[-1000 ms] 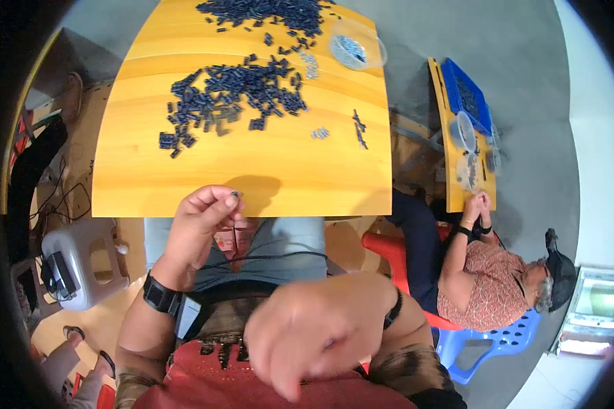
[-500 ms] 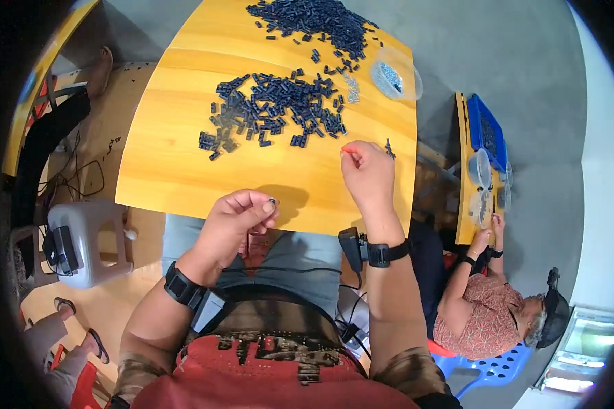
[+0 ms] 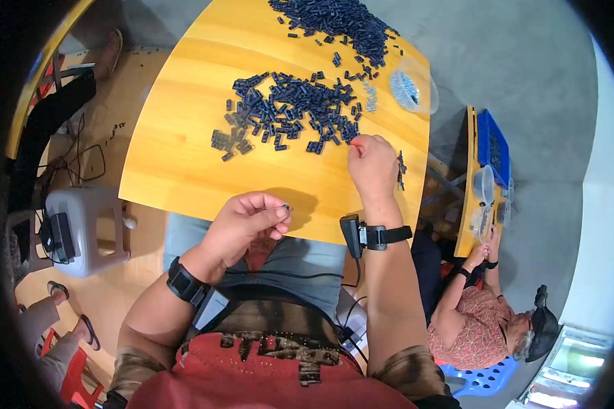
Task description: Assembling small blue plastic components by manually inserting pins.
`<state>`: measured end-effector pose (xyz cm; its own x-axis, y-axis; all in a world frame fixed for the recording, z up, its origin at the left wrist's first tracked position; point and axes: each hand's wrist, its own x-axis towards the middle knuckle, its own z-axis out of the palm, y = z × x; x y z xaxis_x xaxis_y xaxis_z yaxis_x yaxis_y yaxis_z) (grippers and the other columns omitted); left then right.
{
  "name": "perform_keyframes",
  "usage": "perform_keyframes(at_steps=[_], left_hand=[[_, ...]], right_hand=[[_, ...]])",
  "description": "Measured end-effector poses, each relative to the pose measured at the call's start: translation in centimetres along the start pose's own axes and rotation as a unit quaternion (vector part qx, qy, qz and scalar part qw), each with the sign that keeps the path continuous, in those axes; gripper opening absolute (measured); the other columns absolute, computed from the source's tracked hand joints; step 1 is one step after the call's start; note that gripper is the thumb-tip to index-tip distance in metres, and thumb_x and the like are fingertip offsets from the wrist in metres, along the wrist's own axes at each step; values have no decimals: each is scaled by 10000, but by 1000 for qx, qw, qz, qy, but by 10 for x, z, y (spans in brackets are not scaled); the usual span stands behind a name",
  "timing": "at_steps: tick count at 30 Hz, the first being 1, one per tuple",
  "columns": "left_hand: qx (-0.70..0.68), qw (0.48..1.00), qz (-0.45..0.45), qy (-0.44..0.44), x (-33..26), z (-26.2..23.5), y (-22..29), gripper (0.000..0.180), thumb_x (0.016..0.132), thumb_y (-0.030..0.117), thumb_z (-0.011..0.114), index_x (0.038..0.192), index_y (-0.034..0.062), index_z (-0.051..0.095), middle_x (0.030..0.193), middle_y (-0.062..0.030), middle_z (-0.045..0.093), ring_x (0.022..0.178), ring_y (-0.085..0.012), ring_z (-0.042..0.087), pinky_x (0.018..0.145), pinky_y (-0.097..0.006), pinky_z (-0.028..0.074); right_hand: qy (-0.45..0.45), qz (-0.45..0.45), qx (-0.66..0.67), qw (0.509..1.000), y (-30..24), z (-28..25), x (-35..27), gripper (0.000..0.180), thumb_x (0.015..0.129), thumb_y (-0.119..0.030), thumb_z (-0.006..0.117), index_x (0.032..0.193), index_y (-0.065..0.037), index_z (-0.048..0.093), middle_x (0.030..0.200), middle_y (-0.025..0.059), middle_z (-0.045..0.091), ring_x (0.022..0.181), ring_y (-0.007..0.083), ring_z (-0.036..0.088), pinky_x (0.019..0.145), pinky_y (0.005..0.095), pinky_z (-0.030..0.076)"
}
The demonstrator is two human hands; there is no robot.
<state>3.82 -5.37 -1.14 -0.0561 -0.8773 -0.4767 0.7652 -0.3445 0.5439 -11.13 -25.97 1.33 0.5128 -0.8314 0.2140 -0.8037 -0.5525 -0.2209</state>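
Head view. Your left hand (image 3: 252, 221): thumb and fingers pinched on a small dark piece (image 3: 286, 206), held over the near edge of the desk (image 3: 170, 157); the piece's long axis cannot be told. Your right hand (image 3: 373, 167): fingertips drawn together at the near right edge of a pile of dark pieces (image 3: 293, 109), and nearer to it than your left; whether they hold anything cannot be told. Pile: beyond both hands, pieces pointing every way. Dark strip (image 3: 401, 170): just right of your right hand, long axis running away from you. Silver pins (image 3: 370, 97) and clear bowl (image 3: 404, 90): beyond your right hand.
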Motion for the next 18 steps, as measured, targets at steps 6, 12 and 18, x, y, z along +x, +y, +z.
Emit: perform_keyframes(at_steps=[6, 12, 18], left_hand=[[-8, 1000, 20, -13, 1, 2, -1, 84, 919, 104, 607, 967, 35, 615, 896, -67, 652, 770, -128, 620, 681, -252, 511], [-17, 999, 37, 3, 2, 0, -8, 87, 929, 105, 591, 982, 36, 595, 891, -63, 636, 776, -132, 607, 681, -255, 501], [17, 998, 64, 10, 1, 11, -12, 106, 931, 107, 591, 1003, 29, 586, 878, -52, 635, 768, -122, 614, 679, -251, 509]], right_hand=[[-34, 7, -35, 999, -3, -3, -3, 77, 765, -113, 641, 796, -43, 653, 821, 124, 637, 810, 316, 614, 705, 420, 514], [-49, -47, 37, 997, -21, -13, -36, 83, 756, -92, 641, 810, -31, 623, 811, 140, 630, 791, 325, 609, 692, 421, 504], [-28, -188, 192, 963, -51, -39, -94, 104, 746, -26, 649, 833, -25, 593, 821, 127, 610, 801, 317, 594, 710, 391, 495]])
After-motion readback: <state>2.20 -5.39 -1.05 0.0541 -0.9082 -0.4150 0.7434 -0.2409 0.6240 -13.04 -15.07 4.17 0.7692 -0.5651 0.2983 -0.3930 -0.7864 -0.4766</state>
